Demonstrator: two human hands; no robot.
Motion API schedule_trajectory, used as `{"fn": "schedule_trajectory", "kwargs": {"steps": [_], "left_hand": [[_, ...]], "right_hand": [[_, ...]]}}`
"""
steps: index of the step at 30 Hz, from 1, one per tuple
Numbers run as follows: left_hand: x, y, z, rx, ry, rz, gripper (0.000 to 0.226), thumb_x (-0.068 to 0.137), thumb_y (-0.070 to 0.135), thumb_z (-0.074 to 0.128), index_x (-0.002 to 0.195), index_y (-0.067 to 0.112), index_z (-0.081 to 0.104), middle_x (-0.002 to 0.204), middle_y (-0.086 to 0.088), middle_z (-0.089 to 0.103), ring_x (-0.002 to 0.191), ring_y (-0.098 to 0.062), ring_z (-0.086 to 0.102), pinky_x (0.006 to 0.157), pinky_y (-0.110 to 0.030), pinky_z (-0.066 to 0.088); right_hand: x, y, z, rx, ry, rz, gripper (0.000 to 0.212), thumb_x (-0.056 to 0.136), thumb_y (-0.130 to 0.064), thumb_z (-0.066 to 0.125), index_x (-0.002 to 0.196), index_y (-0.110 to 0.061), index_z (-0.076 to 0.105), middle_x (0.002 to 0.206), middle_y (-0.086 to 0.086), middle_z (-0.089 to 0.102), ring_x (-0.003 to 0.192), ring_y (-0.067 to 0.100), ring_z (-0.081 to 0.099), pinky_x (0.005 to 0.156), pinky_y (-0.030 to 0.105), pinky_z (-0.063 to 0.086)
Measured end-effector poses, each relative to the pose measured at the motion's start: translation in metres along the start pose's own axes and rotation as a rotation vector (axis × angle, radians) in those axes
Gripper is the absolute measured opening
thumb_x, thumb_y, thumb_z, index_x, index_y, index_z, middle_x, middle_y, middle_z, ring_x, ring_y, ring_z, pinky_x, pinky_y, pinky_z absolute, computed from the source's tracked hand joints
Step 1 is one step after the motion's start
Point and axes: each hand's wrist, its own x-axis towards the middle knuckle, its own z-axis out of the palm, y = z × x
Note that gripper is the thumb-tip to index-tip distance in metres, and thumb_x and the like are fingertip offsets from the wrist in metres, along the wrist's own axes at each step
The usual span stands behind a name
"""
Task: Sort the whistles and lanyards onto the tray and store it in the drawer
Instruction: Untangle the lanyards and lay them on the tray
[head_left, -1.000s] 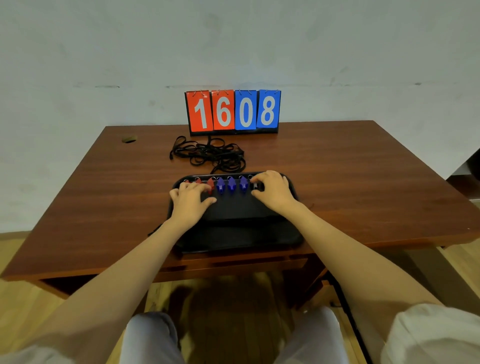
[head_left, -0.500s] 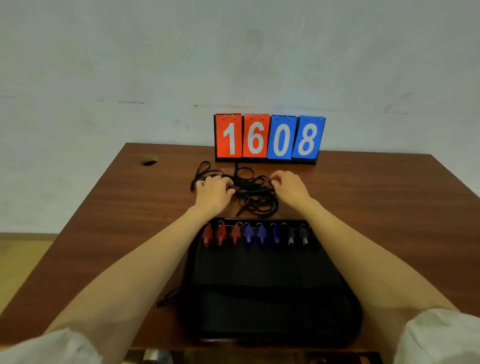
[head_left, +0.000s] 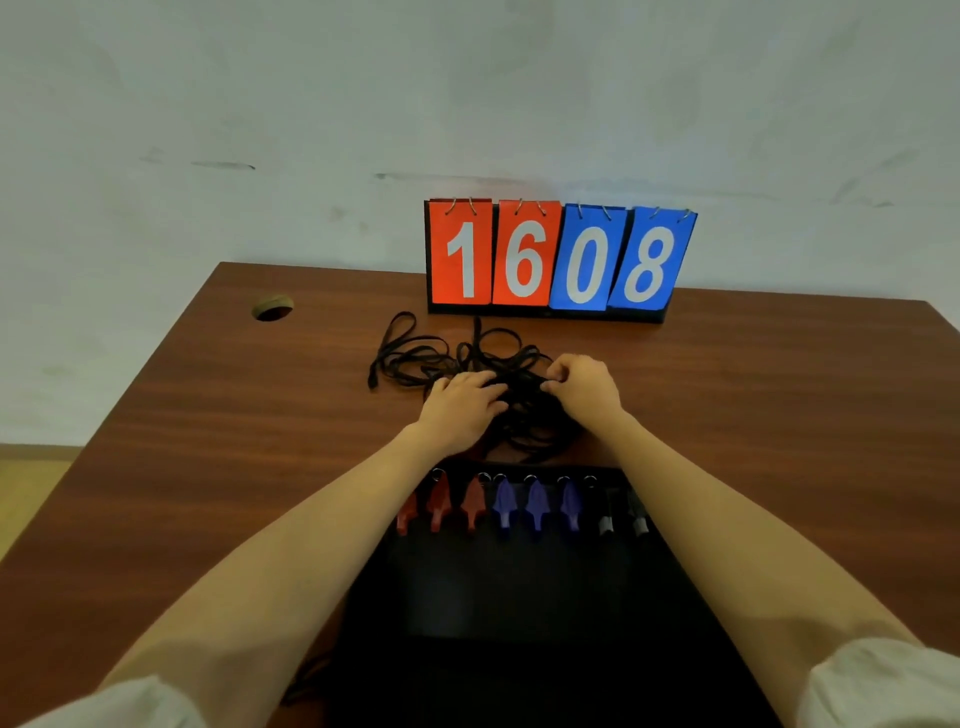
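Observation:
A black tray (head_left: 519, 597) lies on the wooden table in front of me. Along its far edge runs a row of whistles: three red whistles (head_left: 439, 501), three blue whistles (head_left: 535, 504) and black whistles (head_left: 621, 512) partly behind my right forearm. Just beyond the tray sits a tangled pile of black lanyards (head_left: 431, 358). My left hand (head_left: 462, 410) presses flat on the pile's near side. My right hand (head_left: 584, 392) pinches a strand of the lanyards at the pile's right side.
A flip scoreboard (head_left: 558, 260) reading 1608 stands at the table's back edge against the wall. A cable hole (head_left: 272, 307) is at the back left of the table (head_left: 208, 441). One stray black cord (head_left: 306, 680) hangs by the tray's near left corner.
Both hands left the whistle row on the tray and went forward to the lanyard pile. They now close in on the tangle from both sides; the view has tilted toward the table.

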Motion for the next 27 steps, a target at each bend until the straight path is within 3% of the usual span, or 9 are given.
{"fn": "schedule_trajectory", "kwargs": {"steps": [3, 8, 12, 15, 17, 20, 22, 25, 27], "left_hand": [[-0.002, 0.002, 0.0, 0.061, -0.02, -0.002, 0.047, 0.102, 0.036, 0.029, 0.147, 0.024, 0.03, 0.157, 0.001, 0.021, 0.145, -0.021, 0.018, 0.116, -0.043, 0.017], [-0.006, 0.007, -0.003, 0.064, -0.046, -0.049, 0.047, 0.103, 0.032, 0.028, 0.149, 0.023, 0.024, 0.158, -0.001, 0.017, 0.146, -0.023, 0.013, 0.117, -0.044, 0.015], [-0.014, 0.017, -0.009, 0.159, -0.005, -0.134, 0.043, 0.102, 0.031, 0.031, 0.142, 0.016, 0.037, 0.153, -0.008, 0.028, 0.144, -0.029, 0.014, 0.115, -0.051, 0.012], [-0.021, 0.031, -0.02, 0.186, 0.158, -0.166, 0.043, 0.101, 0.038, 0.032, 0.135, 0.014, 0.045, 0.144, -0.008, 0.04, 0.138, -0.029, 0.025, 0.113, -0.048, 0.018], [-0.025, 0.042, -0.034, 0.017, 0.305, -0.136, 0.047, 0.099, 0.041, 0.037, 0.138, 0.014, 0.039, 0.141, -0.007, 0.044, 0.131, -0.028, 0.036, 0.108, -0.044, 0.028], [-0.029, 0.066, -0.067, -0.518, 0.415, 0.003, 0.054, 0.094, 0.036, 0.052, 0.142, 0.017, 0.035, 0.138, -0.004, 0.048, 0.115, -0.025, 0.052, 0.096, -0.04, 0.045], [-0.033, 0.082, -0.087, -0.639, 0.48, 0.083, 0.042, 0.094, 0.03, 0.054, 0.134, 0.016, 0.046, 0.124, -0.004, 0.059, 0.097, -0.022, 0.058, 0.081, -0.031, 0.047], [-0.038, 0.095, -0.11, -0.78, 0.577, 0.061, 0.024, 0.098, 0.025, 0.047, 0.104, 0.006, 0.059, 0.084, -0.002, 0.065, 0.062, -0.013, 0.055, 0.059, -0.021, 0.042], [-0.043, 0.095, -0.123, -0.829, 0.635, 0.024, 0.021, 0.098, 0.025, 0.048, 0.1, 0.007, 0.059, 0.075, 0.004, 0.06, 0.059, -0.007, 0.052, 0.054, -0.012, 0.043]], "right_hand": [[0.0, -0.001, -0.007, 0.065, 0.02, 0.015, 0.009, 0.087, -0.019, 0.064, 0.08, -0.015, 0.059, 0.076, -0.004, 0.058, 0.078, 0.018, 0.057, 0.064, 0.031, 0.046], [-0.01, -0.007, -0.028, 0.167, 0.088, -0.005, 0.008, 0.09, -0.021, 0.06, 0.083, -0.017, 0.064, 0.08, -0.001, 0.063, 0.08, 0.017, 0.058, 0.07, 0.032, 0.049], [-0.022, -0.026, -0.051, 0.562, 0.075, -0.009, 0.01, 0.096, -0.014, 0.05, 0.087, -0.014, 0.054, 0.088, 0.006, 0.065, 0.067, 0.012, 0.062, 0.059, 0.015, 0.053], [-0.03, -0.046, -0.069, 0.69, 0.044, -0.06, 0.015, 0.1, -0.016, 0.043, 0.086, -0.021, 0.046, 0.097, 0.007, 0.067, 0.075, 0.015, 0.067, 0.075, 0.024, 0.057], [-0.038, -0.059, -0.083, 0.734, 0.039, -0.106, 0.016, 0.1, -0.015, 0.042, 0.086, -0.022, 0.045, 0.092, 0.007, 0.066, 0.074, 0.015, 0.067, 0.076, 0.025, 0.057], [-0.05, -0.078, -0.105, 0.793, 0.003, -0.203, 0.016, 0.1, -0.014, 0.043, 0.086, -0.021, 0.048, 0.086, 0.006, 0.067, 0.068, 0.011, 0.068, 0.069, 0.02, 0.057], [-0.058, -0.09, -0.119, 0.841, -0.004, -0.265, 0.014, 0.099, -0.013, 0.045, 0.087, -0.019, 0.049, 0.084, 0.005, 0.068, 0.068, 0.012, 0.069, 0.073, 0.023, 0.058], [-0.07, -0.103, -0.145, 0.929, 0.118, -0.324, 0.013, 0.099, -0.012, 0.045, 0.088, -0.017, 0.048, 0.087, 0.005, 0.068, 0.076, 0.018, 0.068, 0.08, 0.028, 0.058], [-0.078, -0.108, -0.162, 1.019, 0.227, -0.363, 0.014, 0.098, -0.009, 0.045, 0.087, -0.016, 0.046, 0.092, 0.007, 0.068, 0.083, 0.018, 0.069, 0.083, 0.025, 0.056]]}}
